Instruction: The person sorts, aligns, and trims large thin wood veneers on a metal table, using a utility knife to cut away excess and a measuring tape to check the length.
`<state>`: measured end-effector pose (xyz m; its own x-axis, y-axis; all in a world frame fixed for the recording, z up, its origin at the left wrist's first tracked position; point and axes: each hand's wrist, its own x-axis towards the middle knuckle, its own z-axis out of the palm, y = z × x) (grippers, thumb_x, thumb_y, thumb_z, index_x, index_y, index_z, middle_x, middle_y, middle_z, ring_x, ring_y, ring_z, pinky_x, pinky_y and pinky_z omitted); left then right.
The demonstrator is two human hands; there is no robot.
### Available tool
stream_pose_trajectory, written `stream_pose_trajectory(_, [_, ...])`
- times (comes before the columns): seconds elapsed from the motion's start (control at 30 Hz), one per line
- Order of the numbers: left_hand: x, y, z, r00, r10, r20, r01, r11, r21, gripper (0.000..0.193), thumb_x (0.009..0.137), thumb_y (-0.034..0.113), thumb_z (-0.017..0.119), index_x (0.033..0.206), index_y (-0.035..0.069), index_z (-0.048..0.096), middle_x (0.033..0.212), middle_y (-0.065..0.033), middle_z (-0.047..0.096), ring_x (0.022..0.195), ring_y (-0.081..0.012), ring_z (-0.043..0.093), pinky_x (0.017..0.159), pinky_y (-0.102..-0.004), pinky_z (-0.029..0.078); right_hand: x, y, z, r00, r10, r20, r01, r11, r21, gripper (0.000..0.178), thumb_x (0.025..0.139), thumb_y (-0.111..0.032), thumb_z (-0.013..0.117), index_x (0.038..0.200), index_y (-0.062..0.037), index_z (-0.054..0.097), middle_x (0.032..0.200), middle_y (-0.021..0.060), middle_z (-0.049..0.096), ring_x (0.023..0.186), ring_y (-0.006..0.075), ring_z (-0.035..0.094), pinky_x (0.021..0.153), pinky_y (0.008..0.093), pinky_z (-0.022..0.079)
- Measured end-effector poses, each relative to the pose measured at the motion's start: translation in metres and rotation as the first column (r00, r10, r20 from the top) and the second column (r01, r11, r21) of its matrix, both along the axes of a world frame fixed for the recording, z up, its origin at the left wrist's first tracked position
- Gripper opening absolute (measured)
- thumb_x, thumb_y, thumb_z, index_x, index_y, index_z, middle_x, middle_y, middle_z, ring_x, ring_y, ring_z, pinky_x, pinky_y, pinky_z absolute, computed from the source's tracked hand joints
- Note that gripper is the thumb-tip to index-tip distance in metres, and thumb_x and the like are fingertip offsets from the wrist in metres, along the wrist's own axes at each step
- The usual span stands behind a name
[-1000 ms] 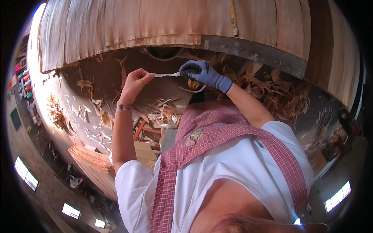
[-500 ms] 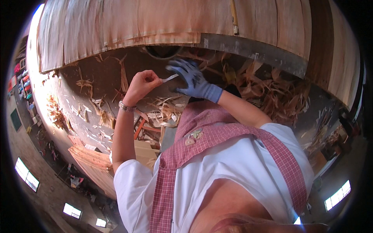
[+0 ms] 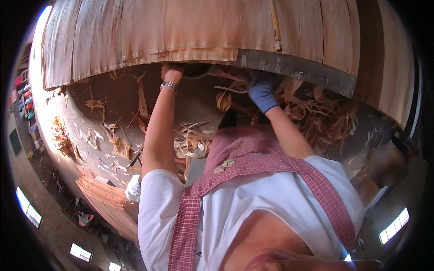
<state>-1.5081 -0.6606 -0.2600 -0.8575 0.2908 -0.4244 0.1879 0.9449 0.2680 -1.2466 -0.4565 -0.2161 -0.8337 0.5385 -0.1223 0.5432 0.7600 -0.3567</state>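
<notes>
My bare left hand [image 3: 172, 73], with a bracelet on its wrist, reaches in under the near edge of the wood-veneer-covered worktop [image 3: 181, 34]. Its fingers are hidden there. My right hand [image 3: 262, 88], in a blue-grey work glove, is also partly under that edge, in shadow, so its fingers do not show clearly. Beside the right glove a thin pale strip [image 3: 229, 89] curves out to the left; whether the glove holds it cannot be told. Between the hands, below the edge, part of a dark round container [image 3: 198, 71] shows.
A yellow pencil-like stick [image 3: 276, 31] lies on the worktop, above a grey metal edge strip [image 3: 294, 67]. Curled veneer scraps [image 3: 316, 117] heap on the floor at right, with more scraps [image 3: 192, 137] nearer. Stacked veneer sheets [image 3: 101, 189] stand at lower left. A yellowish curled piece [image 3: 223, 101] hangs below the edge.
Both hands have moved forward to beneath the worktop edge. The left hand no longer visibly pinches the pale strip, and a pale strip now shows beside the right glove.
</notes>
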Motion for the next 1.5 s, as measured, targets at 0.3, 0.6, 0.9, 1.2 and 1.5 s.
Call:
stream_pose_trajectory(0.3, [0.014, -0.008, -0.027, 0.942, -0.102, -0.32, 0.027, 0.973, -0.23, 0.073, 0.079, 0.048, 0.065, 0.142, 0.018, 0.042, 0.134, -0.0114, 0.056, 0.125, -0.0283, 0.052, 0.1, -0.0488, 0.041, -0.111, -0.123, -0.022, 0.947, 0.317, -0.047, -0.321, 0.94, -0.113, 0.074, 0.083, -0.041, 0.065, 0.144, -0.008, 0.038, 0.149, 0.0187, 0.032, 0.139, 0.0371, 0.028, 0.112, 0.0563, 0.022])
stream_pose_trajectory(0.6, [-0.062, -0.17, 0.096, 0.773, -0.111, -0.625, 0.008, 0.986, -0.165, 0.029, 0.085, 0.036, 0.064, 0.091, 0.009, 0.071, 0.096, -0.0095, 0.07, 0.093, -0.0272, 0.067, 0.075, -0.041, 0.053, -0.111, -0.118, -0.044, 0.931, 0.346, 0.119, -0.32, 0.927, -0.194, 0.083, 0.085, -0.047, 0.062, 0.148, -0.0025, 0.03, 0.153, 0.019, 0.026, 0.142, 0.0371, 0.023, 0.115, 0.0557, 0.016])
stream_pose_trajectory(0.9, [-0.025, -0.425, 0.377, 0.821, 0.138, -0.554, -0.444, 0.765, -0.467, 0.029, 0.088, 0.03, 0.055, 0.101, 0.005, 0.064, 0.094, -0.0161, 0.068, 0.082, -0.0302, 0.065, 0.07, -0.0437, 0.05, -0.118, -0.127, 0.023, 0.919, 0.375, -0.122, -0.393, 0.843, -0.368, 0.058, 0.081, -0.042, 0.064, 0.12, 0.0018, 0.058, 0.117, 0.0253, 0.059, 0.107, 0.0403, 0.058, 0.093, 0.0468, 0.046])
stream_pose_trajectory(1.2, [0.164, -0.04, 0.235, 0.747, -0.118, 0.654, -0.388, 0.722, 0.573, 0.015, 0.086, 0.006, 0.069, 0.076, 0.007, 0.056, 0.068, 0.0048, 0.057, 0.062, -0.0025, 0.05, 0.054, -0.0181, 0.039, -0.008, -0.059, 0.134, 0.888, 0.256, -0.383, -0.379, -0.065, -0.923, 0.056, 0.094, -0.037, 0.062, 0.139, -0.0074, 0.047, 0.115, 0.0083, 0.062, 0.106, 0.0167, 0.057, 0.091, 0.0338, 0.047])
stream_pose_trajectory(1.5, [0.227, 0.238, 0.207, 0.917, -0.205, 0.343, -0.008, 0.849, 0.528, 0.031, 0.082, 0.03, 0.073, 0.077, 0.001, 0.064, 0.069, -0.0081, 0.067, 0.064, -0.0166, 0.062, 0.061, -0.0312, 0.048, 0.172, 0.259, 0.199, 0.991, -0.016, 0.131, 0.13, 0.271, -0.954, 0.025, 0.093, -0.022, 0.064, 0.11, -0.0039, 0.065, 0.091, 0.0016, 0.067, 0.074, 0.0071, 0.059, 0.063, 0.0255, 0.051])
